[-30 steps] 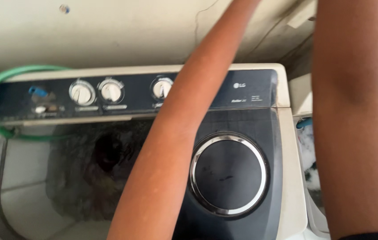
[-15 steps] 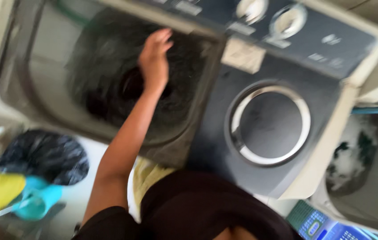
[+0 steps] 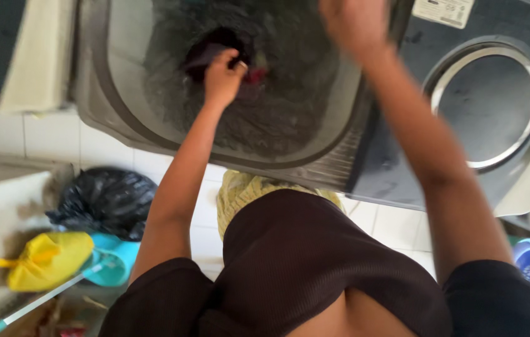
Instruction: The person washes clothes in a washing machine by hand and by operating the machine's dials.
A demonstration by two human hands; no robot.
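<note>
Down in the tub [image 3: 121, 93], left grip [image 3: 221, 78] clutches dark cloth [image 3: 205, 53].

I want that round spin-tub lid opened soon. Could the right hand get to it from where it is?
Probably yes. The right hand hovers over the wash tub's right edge, and the round lid lies just beside it with nothing on it or between them.

The tub [image 3: 109, 93] is smooth grey plastic, the cloth [image 3: 212, 53] in it dark and wet. The lid [image 3: 489, 100] is glossy, chrome-ringed. The bag [image 3: 106, 200] is shiny black plastic.
</note>
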